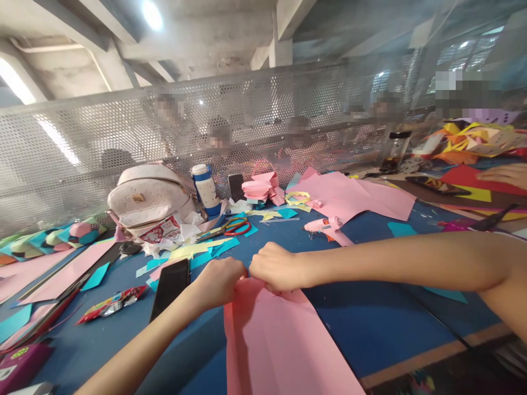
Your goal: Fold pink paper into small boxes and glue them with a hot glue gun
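a long pink sheet (284,345) lies on the blue table (193,367) right in front of the person, its near end cut off by the bottom of the view. its long axis runs away from the body, tilting a little left as it goes, so the far short edge sits between the hands. a faint crease runs lengthwise down it, and its left side is in shadow.

at that far edge, the left hand (222,280) is closed, fingers curled down and gripping the left corner. the right hand (278,267) is closed too, knuckles up, gripping the same edge just beside the left; the fingertips of both are mostly hidden.

to the left of the left forearm lie a red snack wrapper (112,305) and a dark phone (172,284). beyond the hands are scissors (231,226) with red and dark handles among blue and yellow scraps, and a pink glue gun (329,229) with its nozzle toward the left. further back stand a pale backpack (150,195), a white-and-blue bottle (206,189) and a large pink paper (349,192), all before a perforated metal panel (53,148).
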`<state>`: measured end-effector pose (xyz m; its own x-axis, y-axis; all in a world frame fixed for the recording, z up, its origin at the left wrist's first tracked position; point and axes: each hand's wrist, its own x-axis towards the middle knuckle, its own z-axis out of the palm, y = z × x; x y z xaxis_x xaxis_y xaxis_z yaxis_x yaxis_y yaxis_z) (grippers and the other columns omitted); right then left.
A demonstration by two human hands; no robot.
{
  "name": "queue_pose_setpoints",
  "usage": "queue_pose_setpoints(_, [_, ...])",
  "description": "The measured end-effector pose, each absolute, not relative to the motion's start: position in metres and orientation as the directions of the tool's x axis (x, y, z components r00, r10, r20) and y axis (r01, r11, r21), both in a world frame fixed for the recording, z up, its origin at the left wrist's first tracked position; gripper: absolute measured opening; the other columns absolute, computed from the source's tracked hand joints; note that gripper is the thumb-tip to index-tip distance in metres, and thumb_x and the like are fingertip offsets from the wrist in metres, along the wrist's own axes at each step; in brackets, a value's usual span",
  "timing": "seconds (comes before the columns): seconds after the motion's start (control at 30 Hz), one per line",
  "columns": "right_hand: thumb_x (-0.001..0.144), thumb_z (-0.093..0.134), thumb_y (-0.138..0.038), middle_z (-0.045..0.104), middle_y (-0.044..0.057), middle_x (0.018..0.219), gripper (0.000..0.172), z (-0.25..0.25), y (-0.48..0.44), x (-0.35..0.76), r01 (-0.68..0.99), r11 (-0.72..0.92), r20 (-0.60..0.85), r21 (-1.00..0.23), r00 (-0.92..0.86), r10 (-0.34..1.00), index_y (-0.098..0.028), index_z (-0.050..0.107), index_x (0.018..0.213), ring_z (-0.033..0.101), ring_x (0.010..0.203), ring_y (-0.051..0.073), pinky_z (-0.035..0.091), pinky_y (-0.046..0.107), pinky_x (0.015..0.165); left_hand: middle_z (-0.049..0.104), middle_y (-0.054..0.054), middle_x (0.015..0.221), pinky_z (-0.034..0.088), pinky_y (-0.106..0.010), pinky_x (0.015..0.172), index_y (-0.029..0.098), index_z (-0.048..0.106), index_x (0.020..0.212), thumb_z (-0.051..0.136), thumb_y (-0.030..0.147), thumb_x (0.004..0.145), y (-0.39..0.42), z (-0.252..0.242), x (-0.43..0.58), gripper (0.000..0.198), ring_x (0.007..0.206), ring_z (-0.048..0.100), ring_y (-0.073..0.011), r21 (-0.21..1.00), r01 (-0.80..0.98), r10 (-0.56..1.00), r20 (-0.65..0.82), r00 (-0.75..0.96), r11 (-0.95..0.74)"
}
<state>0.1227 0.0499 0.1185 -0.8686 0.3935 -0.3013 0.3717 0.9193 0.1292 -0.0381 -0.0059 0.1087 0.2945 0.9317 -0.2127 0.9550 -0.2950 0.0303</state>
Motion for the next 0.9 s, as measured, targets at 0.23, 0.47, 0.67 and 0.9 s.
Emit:
queue_pose_setpoints(0.23, [0.07, 0.07, -0.014, 0.074, 0.01, 0.081, 0.017, 0.114, 0.048, 0.126, 0.38, 0.913, -0.244, 0.148, -0.88, 0.407, -0.013, 0.074, 0.087, 0.069, 0.076, 0.025, 0.035, 0.027, 0.054, 0.074, -0.008, 0.104, 0.048, -0.03, 0.07, 0.022, 0.071, 0.109, 0.054, 0.009, 0.07, -0.004, 0.102, -0.035, 0.044, 0.097, 0.068, -0.0273, 0.092, 0.945, 0.922, -0.205, 0.328, -0.315])
queue_pose_setpoints(0.47, [0.075, 0.066, -0.008, 0.072, 0.008, 0.078, 0.012, 0.112, 0.042, 0.135, 0.398, 0.897, -0.139, 0.192, -0.894, 0.426, -0.013, 0.07, 0.086, 0.067, 0.074, 0.023, 0.032, 0.029, 0.052, 0.072, -0.006, 0.097, 0.041, -0.026, 0.064, 0.019, 0.071, 0.096, 0.055, 0.009, 0.068, 0.0, 0.098, -0.037, 0.034, 0.086, 0.065, -0.0225, 0.22, 0.928, 0.927, -0.161, 0.339, -0.301])
queue_pose_setpoints(0.67, [0.095, 0.044, -0.009, 0.067, 0.01, 0.102, 0.021, 0.121, 0.022, 0.148, 0.327, 0.9, 0.123, 0.289, -0.945, 0.304, -0.012, 0.062, 0.107, 0.06, 0.092, 0.023, 0.034, 0.033, 0.062, 0.057, 0.001, 0.069, 0.029, -0.024, 0.055, 0.016, 0.058, 0.069, 0.052, 0.012, 0.068, 0.006, 0.09, -0.041, 0.007, 0.065, 0.048, -0.0135, 0.336, 0.876, 0.908, -0.114, 0.402, -0.346])
queue_pose_setpoints(0.9, [0.075, 0.061, 0.002, 0.067, 0.003, 0.067, 0.021, 0.12, 0.003, 0.166, 0.132, 0.942, -0.147, 0.307, -0.972, 0.184, -0.016, 0.066, 0.067, 0.058, 0.066, 0.018, 0.025, 0.033, 0.051, 0.027, 0.007, 0.057, 0.018, -0.026, 0.051, 0.019, 0.032, 0.056, 0.046, 0.014, 0.065, 0.013, 0.092, -0.039, 0.017, 0.058, 0.026, -0.0094, 0.42, 0.838, 0.903, -0.089, 0.42, -0.348])
